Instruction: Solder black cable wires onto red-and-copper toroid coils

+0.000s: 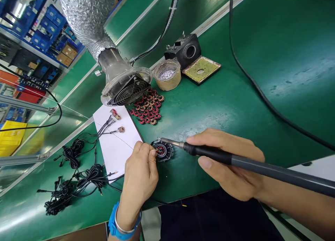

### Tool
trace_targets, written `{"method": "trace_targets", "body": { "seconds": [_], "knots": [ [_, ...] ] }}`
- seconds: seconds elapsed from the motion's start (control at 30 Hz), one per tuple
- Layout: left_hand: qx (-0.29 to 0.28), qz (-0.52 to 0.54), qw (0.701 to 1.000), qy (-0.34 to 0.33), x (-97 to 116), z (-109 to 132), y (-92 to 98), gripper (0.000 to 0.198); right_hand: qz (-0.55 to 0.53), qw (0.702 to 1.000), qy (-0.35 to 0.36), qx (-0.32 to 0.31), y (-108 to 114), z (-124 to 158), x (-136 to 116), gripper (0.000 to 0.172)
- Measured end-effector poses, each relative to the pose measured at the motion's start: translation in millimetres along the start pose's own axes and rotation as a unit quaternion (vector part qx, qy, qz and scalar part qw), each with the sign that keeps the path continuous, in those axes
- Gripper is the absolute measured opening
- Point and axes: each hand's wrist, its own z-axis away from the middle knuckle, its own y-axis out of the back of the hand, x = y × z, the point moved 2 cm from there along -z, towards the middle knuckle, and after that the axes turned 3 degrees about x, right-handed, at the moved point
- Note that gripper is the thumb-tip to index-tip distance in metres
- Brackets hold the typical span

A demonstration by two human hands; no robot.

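Note:
My left hand point(140, 173) pinches the edge of a small black round part with a red copper-wound coil point(162, 150), which rests on the green mat point(209, 122). My right hand point(225, 162) grips a black soldering iron point(251, 166) like a pen. The iron's metal tip touches or nearly touches the coil part; the exact contact is too small to tell. A blue wrist strap point(123, 223) circles my left wrist. My left fingers hide part of the round part's near side.
A fume extractor fan point(128, 91) on a foil duct point(86, 17) overhangs the bench. Beyond it lie loose toroid coils point(148, 106), a tip-cleaner tin point(166, 74), an iron stand point(183, 51) and a sponge tray point(201, 70). Black cable bundles point(78, 178) lie beside white paper point(115, 143).

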Motion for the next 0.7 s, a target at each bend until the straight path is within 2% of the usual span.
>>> {"method": "trace_targets", "body": {
  "seconds": [0.13,0.27,0.47,0.7],
  "knots": [
    [0.003,0.017,1.000,-0.009,-1,1,-0.9,0.025,0.064,0.998,-0.007,-0.015,-10,-2,6,0.032],
    [0.010,0.021,1.000,-0.015,-3,1,-3.0,0.025,0.105,0.989,0.044,-0.092,-27,-4,15,0.023],
    [0.013,0.016,1.000,-0.014,-4,3,-6.5,0.026,0.174,0.963,0.095,-0.184,-46,-2,25,0.023],
    [0.028,0.010,0.999,-0.030,-6,5,-9.2,0.024,0.203,0.951,0.136,-0.191,-52,-4,26,0.025]
  ]
}}
